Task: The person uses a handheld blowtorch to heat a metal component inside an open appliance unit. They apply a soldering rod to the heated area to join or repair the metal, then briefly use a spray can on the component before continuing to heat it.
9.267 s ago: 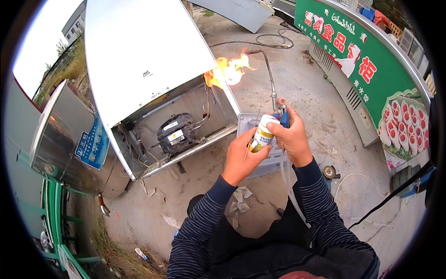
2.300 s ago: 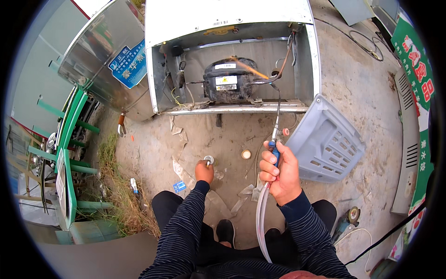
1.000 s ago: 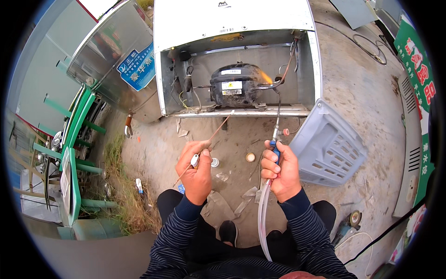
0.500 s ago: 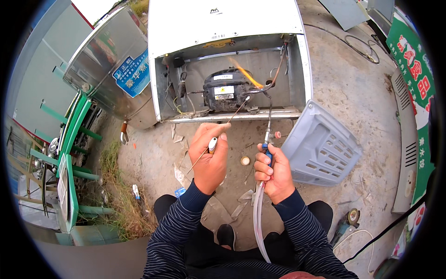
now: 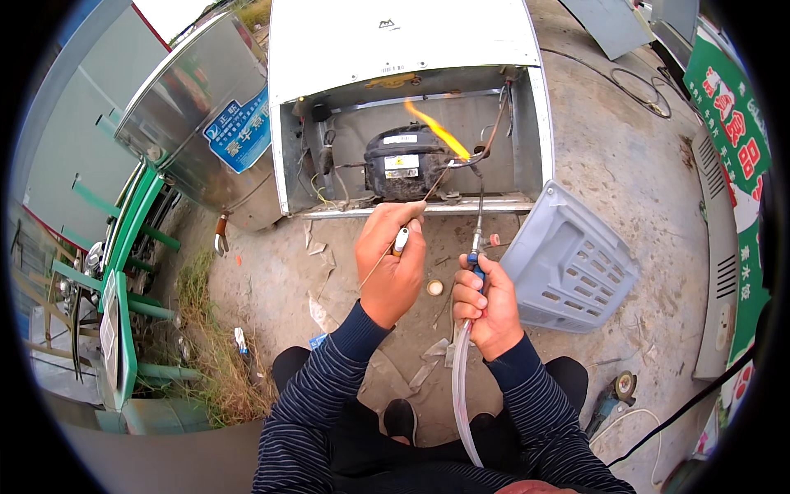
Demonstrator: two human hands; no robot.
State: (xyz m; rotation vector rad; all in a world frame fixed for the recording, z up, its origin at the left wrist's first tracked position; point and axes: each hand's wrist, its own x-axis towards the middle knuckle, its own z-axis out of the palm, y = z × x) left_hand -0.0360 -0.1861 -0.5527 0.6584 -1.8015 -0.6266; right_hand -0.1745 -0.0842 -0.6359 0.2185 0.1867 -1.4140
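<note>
My left hand point(image 5: 390, 267) is closed around a thin brazing rod point(image 5: 436, 188) and a small white-and-brown object that looks like a lighter point(image 5: 401, 240). The rod's far tip is close to the pipe joint at the right side of a black compressor point(image 5: 407, 165); contact is hard to tell. My right hand point(image 5: 488, 305) grips a gas torch point(image 5: 477, 240) by its blue handle, with a clear hose point(image 5: 458, 370) running down from it. A yellow-orange flame point(image 5: 438, 130) streams up and left beside the joint, where a copper pipe point(image 5: 497, 128) comes down.
The compressor sits in the open base of a white cabinet point(image 5: 329, 41). A grey slotted plastic cover point(image 5: 568, 263) leans at its right corner. Left stands a metal drum point(image 5: 189, 107); pliers point(image 5: 220, 235) lie near it. An angle grinder point(image 5: 613, 399) rests at lower right.
My left hand has moved right and slightly forward. The rod's tip has shifted from the compressor's front to beside the joint near the flame. My right hand has barely moved.
</note>
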